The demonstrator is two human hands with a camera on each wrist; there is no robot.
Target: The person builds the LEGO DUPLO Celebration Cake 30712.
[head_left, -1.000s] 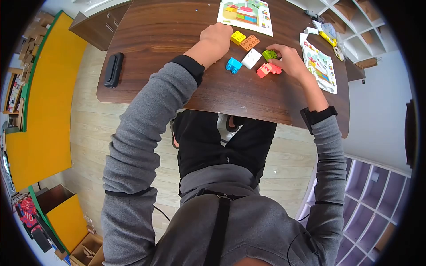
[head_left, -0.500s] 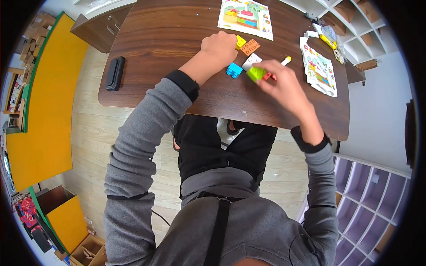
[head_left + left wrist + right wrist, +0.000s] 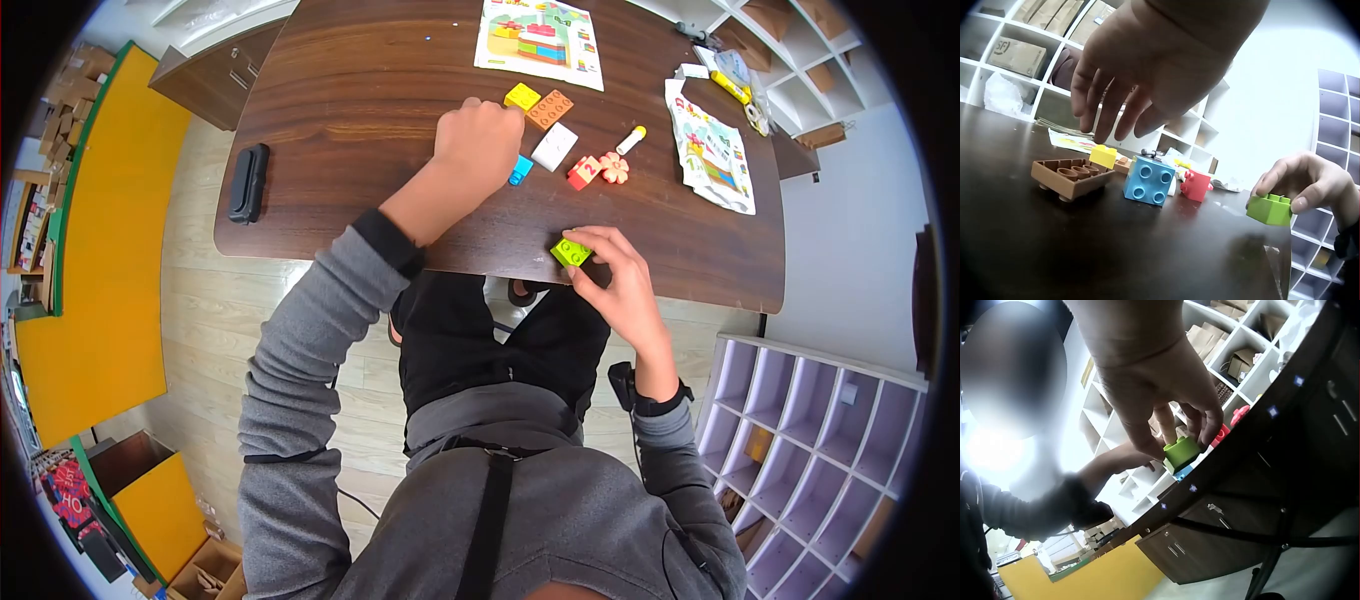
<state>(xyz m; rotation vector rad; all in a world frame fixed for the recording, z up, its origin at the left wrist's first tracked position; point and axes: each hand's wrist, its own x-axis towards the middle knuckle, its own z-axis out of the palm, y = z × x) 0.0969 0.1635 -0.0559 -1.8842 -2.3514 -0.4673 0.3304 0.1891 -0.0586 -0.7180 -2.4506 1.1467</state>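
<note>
At the table's near edge my right hand [image 3: 622, 285] pinches a lime-green toy building brick [image 3: 570, 250] between thumb and fingers, studs up. My left hand [image 3: 480, 145] hangs over the bricks with loosely bent fingers and holds nothing. Below it, in the left wrist view, a brown brick [image 3: 1072, 178] lies with its hollow underside up; the hand hides it from the head view. Close by, a blue brick [image 3: 520, 170] lies on its side. Beyond are a yellow brick [image 3: 522, 96], another brown brick [image 3: 551, 110] and a white brick [image 3: 555, 147].
A red brick marked 2 [image 3: 584, 172], a pink flower piece [image 3: 614, 168] and a white stick with a yellow tip [image 3: 631, 140] lie right of centre. A picture sheet [image 3: 540, 45] and an opened bag [image 3: 710, 150] lie farther out. A black case [image 3: 249, 183] sits left.
My right hand has picked the green brick up from beside the red one and carried it to the near edge. The left hand has drawn slightly nearer to me.
</note>
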